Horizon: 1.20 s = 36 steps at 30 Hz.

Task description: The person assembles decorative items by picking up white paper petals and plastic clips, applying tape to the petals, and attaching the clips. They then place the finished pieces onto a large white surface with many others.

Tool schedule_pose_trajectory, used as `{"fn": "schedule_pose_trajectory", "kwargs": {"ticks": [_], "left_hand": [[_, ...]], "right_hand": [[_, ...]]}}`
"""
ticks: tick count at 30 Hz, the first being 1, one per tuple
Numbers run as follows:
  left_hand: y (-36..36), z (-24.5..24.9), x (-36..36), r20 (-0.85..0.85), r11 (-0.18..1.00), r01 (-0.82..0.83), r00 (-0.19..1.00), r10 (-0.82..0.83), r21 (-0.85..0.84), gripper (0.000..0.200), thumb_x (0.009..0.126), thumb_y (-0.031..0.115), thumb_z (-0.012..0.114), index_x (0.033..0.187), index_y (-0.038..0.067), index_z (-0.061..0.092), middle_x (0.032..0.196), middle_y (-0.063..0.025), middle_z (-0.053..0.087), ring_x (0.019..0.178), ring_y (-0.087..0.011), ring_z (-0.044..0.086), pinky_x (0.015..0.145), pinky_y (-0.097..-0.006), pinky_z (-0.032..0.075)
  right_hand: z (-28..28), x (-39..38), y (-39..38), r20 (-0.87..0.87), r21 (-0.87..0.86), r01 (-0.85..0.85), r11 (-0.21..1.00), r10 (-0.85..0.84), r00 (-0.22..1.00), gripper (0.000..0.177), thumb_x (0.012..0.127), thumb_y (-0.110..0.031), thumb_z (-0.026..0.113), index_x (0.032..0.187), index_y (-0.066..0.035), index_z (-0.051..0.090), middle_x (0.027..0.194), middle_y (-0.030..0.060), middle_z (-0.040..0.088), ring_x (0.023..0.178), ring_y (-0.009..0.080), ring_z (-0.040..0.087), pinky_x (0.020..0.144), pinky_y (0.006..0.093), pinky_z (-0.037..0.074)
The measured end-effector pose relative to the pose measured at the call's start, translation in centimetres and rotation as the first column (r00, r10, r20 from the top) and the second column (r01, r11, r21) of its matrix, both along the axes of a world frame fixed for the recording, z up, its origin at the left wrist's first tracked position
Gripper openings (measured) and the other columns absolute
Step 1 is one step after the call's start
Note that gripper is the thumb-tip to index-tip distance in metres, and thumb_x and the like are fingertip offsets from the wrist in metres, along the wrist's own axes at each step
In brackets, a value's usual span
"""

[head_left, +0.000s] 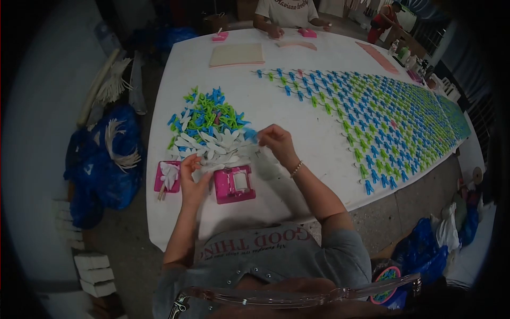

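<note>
My left hand [192,175] is curled over the table, its thumb and fingers on a white petal-shaped strip [215,168]. To the right, my right hand [278,144] is closed in a pinch, with a blurred blue clothespin [249,134] at its fingertips. Between and beyond the hands lie more white strips [226,141], loosely heaped. Behind them is a pile of green and blue clothespins [210,111]. Close in front of my hands stands a pink tray [234,198] with a white block and white smears in it.
A smaller pink tray [158,183] holds white cloth and sticks. Rows of clipped clothespins [372,122] cover the table's right side. A stack of sheets [236,55] lies farther back. Across the white table [212,77] a person [287,16] works; another person [385,22] stands at the far right.
</note>
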<state>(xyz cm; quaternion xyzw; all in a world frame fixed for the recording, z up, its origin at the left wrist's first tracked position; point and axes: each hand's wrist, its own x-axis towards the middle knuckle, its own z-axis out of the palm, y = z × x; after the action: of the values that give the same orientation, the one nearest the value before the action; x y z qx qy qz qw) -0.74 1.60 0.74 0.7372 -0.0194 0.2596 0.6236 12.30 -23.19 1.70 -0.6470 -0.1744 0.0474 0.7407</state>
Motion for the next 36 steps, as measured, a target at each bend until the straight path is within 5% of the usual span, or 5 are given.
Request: {"fn": "schedule_pose_trajectory", "kwargs": {"ticks": [3,9,27,34,36], "left_hand": [[2.0,-4.9,1.0,-0.093,0.979,-0.205,0.975,0.204,0.003,0.043,0.076,0.005,0.068,0.115,0.004,0.05,0.104,-0.0055,0.054,0.088,-0.0136,0.045,0.083,-0.0277,0.039],[2.1,-6.9,1.7,-0.12,0.957,-0.289,0.95,0.287,0.008,0.026,0.08,0.005,0.066,0.103,0.004,0.054,0.098,-0.0036,0.053,0.082,-0.0124,0.044,0.077,-0.0251,0.039],[1.8,-6.2,1.8,-0.081,0.943,-0.3,0.946,0.313,0.142,0.018,0.083,0.003,0.063,0.099,0.003,0.055,0.092,-0.0034,0.053,0.081,-0.0118,0.047,0.074,-0.0246,0.04],[1.4,-6.3,1.7,-0.106,0.954,-0.3,0.948,0.3,0.017,0.016,0.085,0.004,0.062,0.099,0.003,0.055,0.083,-0.0005,0.055,0.073,-0.0082,0.048,0.069,-0.0212,0.041],[1.2,-6.0,1.6,-0.147,0.959,-0.27,0.955,0.256,-0.082,0.016,0.086,0.005,0.061,0.1,0.003,0.055,0.081,-0.0003,0.055,0.072,-0.0074,0.047,0.067,-0.021,0.041]], "right_hand": [[-3.7,7.6,0.4,0.235,-0.148,0.409,0.901,-0.369,0.899,0.004,0.084,-0.007,0.063,0.084,-0.003,0.062,0.077,0.0062,0.064,0.066,0.0128,0.06,0.062,0.0242,0.047],[-6.5,19.1,1.0,0.537,-0.289,0.726,0.624,-0.522,0.663,0.005,0.08,-0.006,0.063,0.081,-0.002,0.061,0.074,0.0131,0.061,0.067,0.0257,0.06,0.064,0.0334,0.048],[-7.3,25.0,1.4,0.681,-0.337,0.882,0.33,-0.561,0.47,0.013,0.082,-0.015,0.063,0.085,-0.003,0.064,0.077,0.014,0.062,0.072,0.0304,0.06,0.066,0.0386,0.048],[-2.6,13.8,3.1,0.311,-0.562,0.163,0.811,0.025,0.95,0.014,0.08,-0.013,0.065,0.093,-0.007,0.066,0.091,0.0128,0.065,0.075,0.028,0.062,0.064,0.0363,0.049],[-0.2,9.4,4.3,0.37,-0.554,0.067,0.83,0.174,0.913,0.013,0.08,-0.012,0.065,0.093,-0.007,0.066,0.09,0.0128,0.064,0.075,0.0284,0.061,0.066,0.0366,0.05]]}}
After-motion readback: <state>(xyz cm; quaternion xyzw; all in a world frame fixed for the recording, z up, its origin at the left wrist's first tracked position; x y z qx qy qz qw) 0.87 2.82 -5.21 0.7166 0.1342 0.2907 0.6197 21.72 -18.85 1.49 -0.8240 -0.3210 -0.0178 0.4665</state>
